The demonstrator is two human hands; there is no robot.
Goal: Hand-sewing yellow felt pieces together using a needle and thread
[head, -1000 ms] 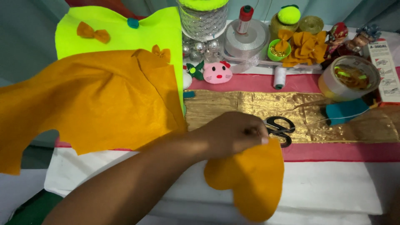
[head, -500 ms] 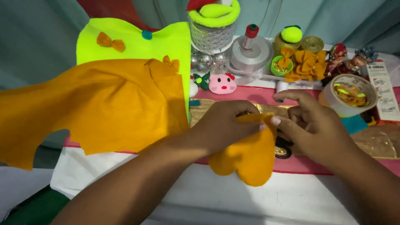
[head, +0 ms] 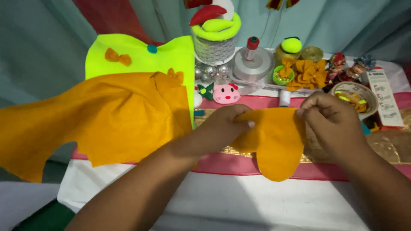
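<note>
Fingers (head: 247,124) of the left hand (head: 220,128) and right hand (head: 332,122) are pinched on the top corners of a small orange felt piece (head: 276,143). It is held stretched flat and hanging above the table (head: 239,201), apparently for inspection. Just left, a larger orange felt sheet (head: 98,124) is draped over a neon yellow sheet (head: 141,60); craft clutter sits behind.

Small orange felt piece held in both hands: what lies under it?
Under the orange felt piece, gold fabric and a pink strip show around its edges. Anything directly beneath is hidden by felt and hands.
</note>
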